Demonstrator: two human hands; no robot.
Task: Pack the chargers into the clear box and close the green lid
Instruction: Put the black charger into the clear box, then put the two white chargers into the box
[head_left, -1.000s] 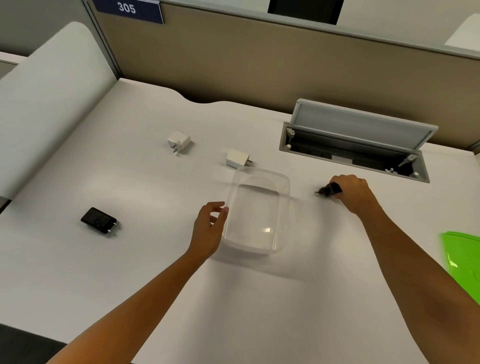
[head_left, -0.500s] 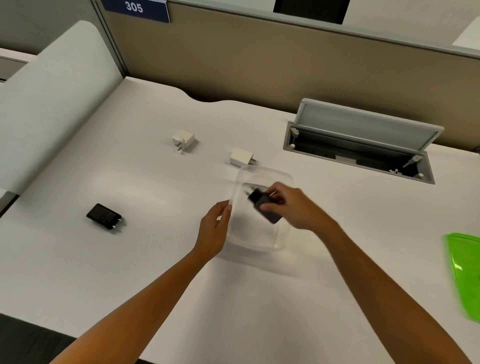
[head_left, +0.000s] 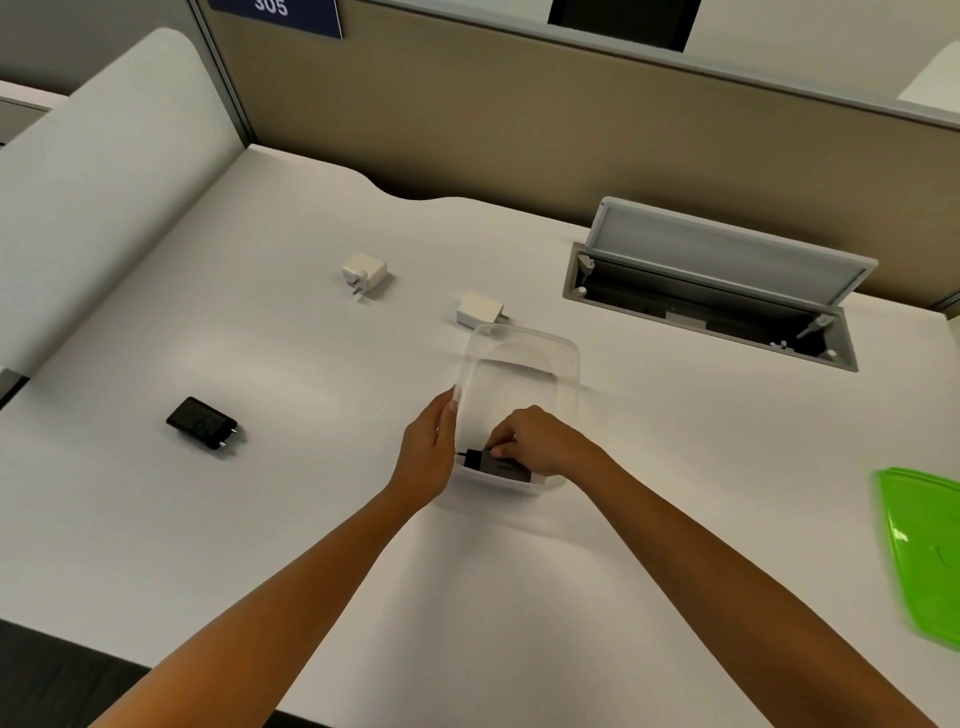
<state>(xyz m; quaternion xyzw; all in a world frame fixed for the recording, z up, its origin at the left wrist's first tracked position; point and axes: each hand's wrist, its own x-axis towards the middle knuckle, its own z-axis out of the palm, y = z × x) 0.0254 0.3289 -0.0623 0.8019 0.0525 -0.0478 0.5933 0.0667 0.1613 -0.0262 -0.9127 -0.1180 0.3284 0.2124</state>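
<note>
A clear box stands mid-desk without a lid. My left hand presses flat against its left wall, fingers straight. My right hand reaches into the near end of the box, fingers closed on a black charger that rests low inside. Two white chargers lie on the desk: one just beyond the box's far left corner, another farther left. A second black charger lies at the left. The green lid lies at the right edge, partly cut off.
An open grey cable hatch is set into the desk behind the box on the right, its flap raised. A tan partition runs along the back. A white rounded divider borders the left side.
My right hand carried the black charger from the desk at the right over the box and down into its near end. My left hand stayed on the box's left wall.
</note>
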